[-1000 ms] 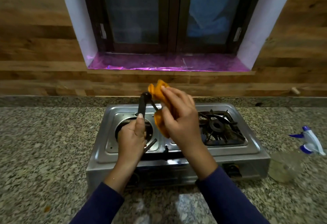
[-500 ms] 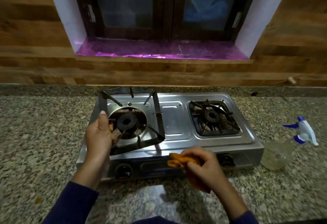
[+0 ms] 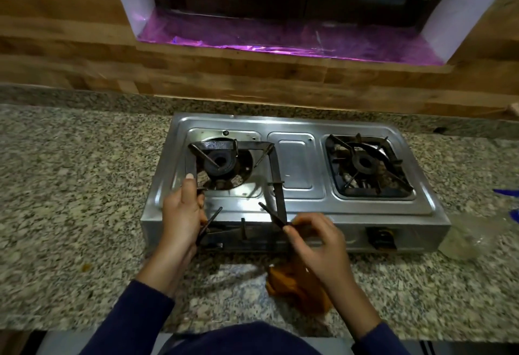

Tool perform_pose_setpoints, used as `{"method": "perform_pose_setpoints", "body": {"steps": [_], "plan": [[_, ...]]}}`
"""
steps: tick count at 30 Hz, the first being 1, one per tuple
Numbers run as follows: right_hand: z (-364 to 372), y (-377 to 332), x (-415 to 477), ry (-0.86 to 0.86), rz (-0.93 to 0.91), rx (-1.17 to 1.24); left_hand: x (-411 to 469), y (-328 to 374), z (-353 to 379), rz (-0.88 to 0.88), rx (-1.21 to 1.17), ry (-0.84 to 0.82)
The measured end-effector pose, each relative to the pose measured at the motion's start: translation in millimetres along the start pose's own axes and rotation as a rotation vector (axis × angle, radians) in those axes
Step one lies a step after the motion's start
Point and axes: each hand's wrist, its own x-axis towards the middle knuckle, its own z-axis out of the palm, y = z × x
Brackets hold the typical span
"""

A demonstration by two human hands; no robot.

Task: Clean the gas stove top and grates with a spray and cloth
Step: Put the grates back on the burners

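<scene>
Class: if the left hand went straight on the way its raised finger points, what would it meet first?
Probably the far left corner of the grate that the left hand holds; beyond it, the stove back rim. Depth unclear.

Shiny steel stove [image 3: 297,169], matt dark metal grate [image 3: 276,186], speckled granite counter [image 3: 84,186].

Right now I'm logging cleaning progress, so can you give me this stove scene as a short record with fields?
left hand: grips the black metal left grate's left side
right hand: pinches its front right corner
left grate: askew over the left burner of the steel two-burner stove
right grate: seated on its burner
orange cloth: below right wrist, by the speckled granite counter's front
clear spray bottle: right edge, partly cut off
</scene>
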Motion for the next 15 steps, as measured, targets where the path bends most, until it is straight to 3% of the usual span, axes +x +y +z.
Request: {"method": "perform_pose_setpoints", "body": {"steps": [1,5,9,15], "plan": [[2.9,-11.6,9.0,0.043,-0.022,0.01,0.9,0.9,-0.4,-0.023,-0.015,0.007],[27.0,-27.8,41.8,-0.052,-0.027,-0.048,8.1,7.3,0.6,-0.092,-0.096,0.014],[49.9,-33.6,65.3,0.045,-0.044,-0.09,25.1,21.1,0.1,-0.126,-0.145,0.034],[69.2,-33.6,101.1,0.121,0.052,-0.11,50.2,42.7,-0.8,-0.23,-0.132,-0.148]]}}
